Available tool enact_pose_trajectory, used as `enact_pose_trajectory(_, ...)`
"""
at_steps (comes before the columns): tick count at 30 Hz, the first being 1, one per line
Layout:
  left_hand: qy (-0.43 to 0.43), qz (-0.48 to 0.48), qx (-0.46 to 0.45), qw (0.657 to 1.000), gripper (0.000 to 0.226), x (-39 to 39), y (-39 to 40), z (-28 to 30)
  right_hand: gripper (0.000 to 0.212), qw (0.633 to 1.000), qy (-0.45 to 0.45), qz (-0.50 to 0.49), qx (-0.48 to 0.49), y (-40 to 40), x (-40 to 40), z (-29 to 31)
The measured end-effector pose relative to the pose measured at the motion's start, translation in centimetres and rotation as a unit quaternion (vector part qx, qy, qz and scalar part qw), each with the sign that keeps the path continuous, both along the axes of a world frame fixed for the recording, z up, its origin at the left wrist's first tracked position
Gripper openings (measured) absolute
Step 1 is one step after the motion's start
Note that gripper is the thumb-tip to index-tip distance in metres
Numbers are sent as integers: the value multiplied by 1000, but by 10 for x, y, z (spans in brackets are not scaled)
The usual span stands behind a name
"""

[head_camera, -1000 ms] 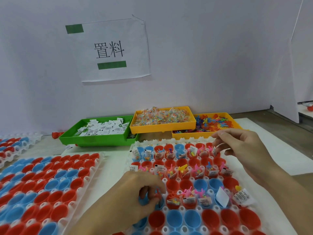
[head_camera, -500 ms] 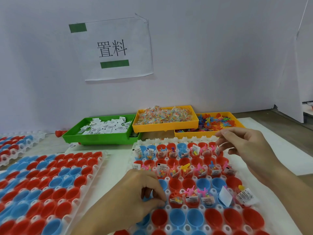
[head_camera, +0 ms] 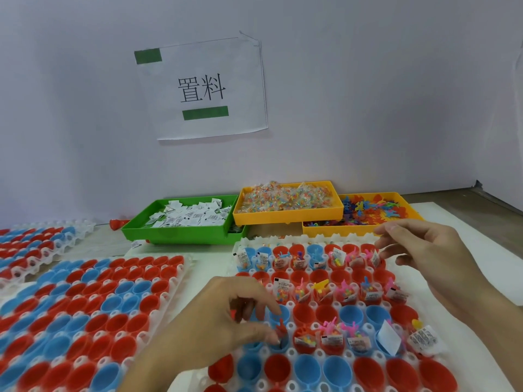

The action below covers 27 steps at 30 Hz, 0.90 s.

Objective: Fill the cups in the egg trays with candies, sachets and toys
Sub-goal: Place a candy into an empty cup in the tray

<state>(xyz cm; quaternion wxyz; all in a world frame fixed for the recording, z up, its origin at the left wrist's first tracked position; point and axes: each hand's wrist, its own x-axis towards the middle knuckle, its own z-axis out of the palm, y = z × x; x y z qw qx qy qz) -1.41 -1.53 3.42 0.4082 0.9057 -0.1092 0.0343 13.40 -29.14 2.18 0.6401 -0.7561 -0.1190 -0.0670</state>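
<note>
Matte white wall [head_camera: 368, 94], glossy round plastic cups [head_camera: 308, 369], crinkly sachets [head_camera: 192, 216]

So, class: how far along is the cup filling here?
Done: three rows of the near white egg tray hold sachets and toys. In hand: the left hand pinches a small red plastic toy over a blue cup. Left: the tray's front rows and the left-side tray.

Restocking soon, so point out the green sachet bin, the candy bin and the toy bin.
green sachet bin [head_camera: 175, 236]: head view, on its front wall.
candy bin [head_camera: 288, 217]: head view, on its front wall.
toy bin [head_camera: 334, 230]: head view, on its front wall.
</note>
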Motion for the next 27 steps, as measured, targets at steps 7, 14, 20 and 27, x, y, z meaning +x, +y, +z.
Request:
enact_pose_trajectory(7,-125,246,112,955,11,66,43,42,24,1000,5,-11,-1,1,1,-1)
enact_pose_trajectory(14,-19,379,204,902,22,168,104,32,25,1000,6,-7,-2,3,1,-2)
enact_pose_trajectory(20,70,366,283,884,24,188,113,18,27,1000,10,3,3,4,2,-3)
enact_pose_trajectory(27,33,388,228,892,22,192,116,12,30,1000,6,11,8,4,3,-5)
